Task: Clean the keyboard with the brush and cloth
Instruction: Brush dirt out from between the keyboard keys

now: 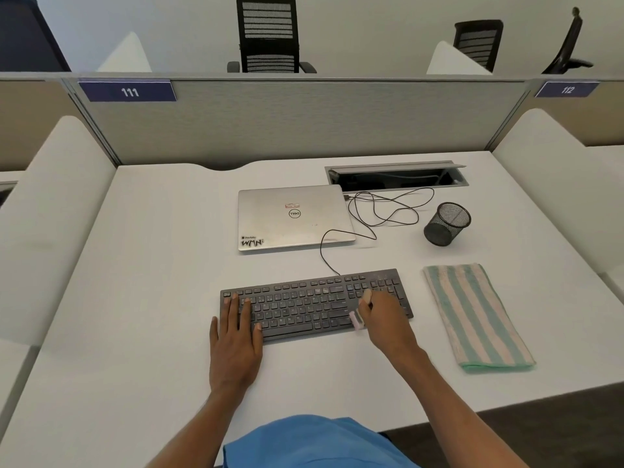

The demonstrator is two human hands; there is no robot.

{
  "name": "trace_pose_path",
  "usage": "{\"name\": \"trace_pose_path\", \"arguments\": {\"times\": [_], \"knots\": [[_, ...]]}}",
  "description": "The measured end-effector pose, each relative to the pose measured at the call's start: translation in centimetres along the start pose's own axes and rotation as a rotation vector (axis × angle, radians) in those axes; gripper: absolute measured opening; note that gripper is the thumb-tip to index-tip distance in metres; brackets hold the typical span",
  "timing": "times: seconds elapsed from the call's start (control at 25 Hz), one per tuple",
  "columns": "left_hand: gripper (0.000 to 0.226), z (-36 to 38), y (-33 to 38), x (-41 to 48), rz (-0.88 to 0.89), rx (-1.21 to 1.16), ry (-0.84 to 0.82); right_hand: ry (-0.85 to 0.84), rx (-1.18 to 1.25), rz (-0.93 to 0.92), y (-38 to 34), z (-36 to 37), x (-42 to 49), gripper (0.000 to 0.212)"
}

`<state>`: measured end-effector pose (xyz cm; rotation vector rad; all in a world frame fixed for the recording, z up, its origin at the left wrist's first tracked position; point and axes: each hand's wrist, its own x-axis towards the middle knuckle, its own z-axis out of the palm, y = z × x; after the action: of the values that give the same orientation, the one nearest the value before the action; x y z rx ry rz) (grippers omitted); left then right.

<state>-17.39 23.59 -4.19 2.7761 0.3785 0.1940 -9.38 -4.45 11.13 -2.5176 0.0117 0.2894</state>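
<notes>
Left hand (pixel 236 332): fingers straight, flat on keyboard (pixel 304 305). Right hand (pixel 385 319): fingers curled round brush (pixel 356 319), keys beneath. Cloth (pixel 476 315) lies right of them, apart.

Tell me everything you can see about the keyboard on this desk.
The keyboard is dark grey, full-size and plastic-looking, with low keys and a number pad on its right. It lies flat on the white desk, slightly skewed, in front of the closed laptop. A thin black cable leaves its back edge. The left hand rests straight fingers on its left keys; the right hand holds a small pink brush at its right part.
</notes>
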Motion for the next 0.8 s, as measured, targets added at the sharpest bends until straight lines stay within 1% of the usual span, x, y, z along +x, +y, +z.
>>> {"name": "trace_pose_path", "arguments": {"times": [0.12, 0.16, 0.28, 0.32, 0.4, 0.56, 0.64, 0.72, 0.8], "knots": [[0.064, 0.0, 0.0, 0.1, 0.002, 0.001, 0.001, -0.069, -0.087, 0.027, 0.3, -0.4, -0.1, 0.035], [0.064, 0.0, 0.0, 0.1, 0.002, 0.003, 0.000, -0.063, -0.088, 0.029, 0.2, -0.6, 0.1, 0.035], [0.064, 0.1, 0.0, 0.1, 0.006, -0.003, 0.005, 0.026, 0.012, -0.016, -0.9, -1.0, 0.1, 0.039], [0.064, 0.1, 0.0, 0.1, 0.005, -0.002, 0.006, 0.027, 0.035, -0.024, -1.0, -0.9, -0.1, 0.041], [0.063, 0.1, 0.0, 0.0, 0.004, 0.002, 0.001, -0.009, 0.027, -0.023, -0.6, -0.3, -0.4, 0.042], [0.063, 0.1, 0.1, 0.0, 0.001, -0.002, 0.001, -0.094, -0.079, 0.012, -0.1, -0.5, -0.8, 0.039], [0.063, 0.1, 0.0, 0.0, 0.003, -0.002, 0.005, -0.060, -0.012, -0.005, -0.7, -1.0, -0.7, 0.039], [0.063, 0.0, 0.0, 0.1, 0.002, -0.013, 0.009, 0.025, 0.044, -0.048, -0.9, -0.9, -0.6, 0.041], [0.063, 0.0, 0.0, 0.1, 0.000, -0.009, 0.006, 0.024, 0.045, -0.059, -0.4, -0.4, -0.7, 0.041]]}}
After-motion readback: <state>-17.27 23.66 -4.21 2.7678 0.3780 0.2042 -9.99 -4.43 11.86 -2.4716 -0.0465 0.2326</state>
